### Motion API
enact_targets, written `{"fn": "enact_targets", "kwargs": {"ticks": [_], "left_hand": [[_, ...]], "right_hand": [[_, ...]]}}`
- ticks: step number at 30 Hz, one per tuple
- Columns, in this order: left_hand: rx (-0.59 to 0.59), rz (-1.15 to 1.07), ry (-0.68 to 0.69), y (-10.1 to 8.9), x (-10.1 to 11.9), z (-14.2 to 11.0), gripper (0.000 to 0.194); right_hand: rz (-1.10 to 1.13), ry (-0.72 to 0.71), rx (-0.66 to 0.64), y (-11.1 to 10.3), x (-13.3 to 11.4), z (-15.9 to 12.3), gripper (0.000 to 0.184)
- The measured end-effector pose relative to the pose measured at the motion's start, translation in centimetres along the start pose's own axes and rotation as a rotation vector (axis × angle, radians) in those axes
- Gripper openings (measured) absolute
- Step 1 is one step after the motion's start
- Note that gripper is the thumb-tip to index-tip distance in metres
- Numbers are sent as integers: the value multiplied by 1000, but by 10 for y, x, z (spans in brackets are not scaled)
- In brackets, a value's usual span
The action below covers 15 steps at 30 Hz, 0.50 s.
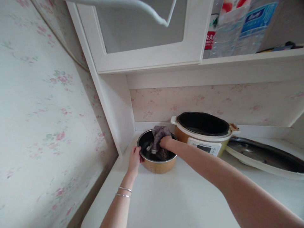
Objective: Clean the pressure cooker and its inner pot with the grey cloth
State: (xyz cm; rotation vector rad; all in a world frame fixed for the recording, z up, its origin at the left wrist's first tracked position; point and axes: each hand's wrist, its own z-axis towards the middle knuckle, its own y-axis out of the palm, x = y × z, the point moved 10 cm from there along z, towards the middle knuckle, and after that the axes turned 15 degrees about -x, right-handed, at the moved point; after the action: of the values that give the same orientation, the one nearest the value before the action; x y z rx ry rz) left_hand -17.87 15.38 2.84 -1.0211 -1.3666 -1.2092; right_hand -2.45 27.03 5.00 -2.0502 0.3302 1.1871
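Observation:
A round inner pot (156,167), gold outside and black inside, stands on the white counter. My left hand (136,157) grips its left rim, thumb over the edge and fingers against the outer wall. Inside the pot, my right hand (165,142) is closed on a greyish-purple cloth (158,136). Part of the cloth sticks up above the far rim and part hangs down into the pot. The right fingertips are hidden by the cloth and the back of the hand.
Right of the pot is an electric cooker body (209,136) with a control panel. Its detached lid (263,156) lies inner side up farther right. Overhead hang a white cabinet (147,58) and a shelf with plastic bottles (228,34). A flowered wall (52,126) borders the left side.

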Motion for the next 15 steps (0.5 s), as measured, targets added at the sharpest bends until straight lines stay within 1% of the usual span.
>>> {"fn": "enact_targets", "kwargs": {"ticks": [3, 5, 7, 9, 11, 13, 15], "left_hand": [[18, 17, 11, -1, 0, 0, 20], [38, 21, 10, -2, -1, 0, 20], [42, 22, 7, -1, -1, -1, 19], [55, 24, 11, -1, -1, -2, 20], [82, 31, 26, -3, 1, -3, 23], [113, 35, 44, -5, 2, -4, 29], [119, 38, 52, -5, 4, -4, 33]], "right_hand": [[24, 170, -86, 10, 13, -5, 22], [65, 251, -150, 18, 17, -13, 15], [125, 291, -209, 29, 14, -22, 20], [200, 283, -248, 44, 4, -28, 21], [280, 236, -244, 56, -9, -28, 16], [356, 172, -176, 59, -21, -22, 10], [421, 117, -65, 53, -30, -15, 19]]}}
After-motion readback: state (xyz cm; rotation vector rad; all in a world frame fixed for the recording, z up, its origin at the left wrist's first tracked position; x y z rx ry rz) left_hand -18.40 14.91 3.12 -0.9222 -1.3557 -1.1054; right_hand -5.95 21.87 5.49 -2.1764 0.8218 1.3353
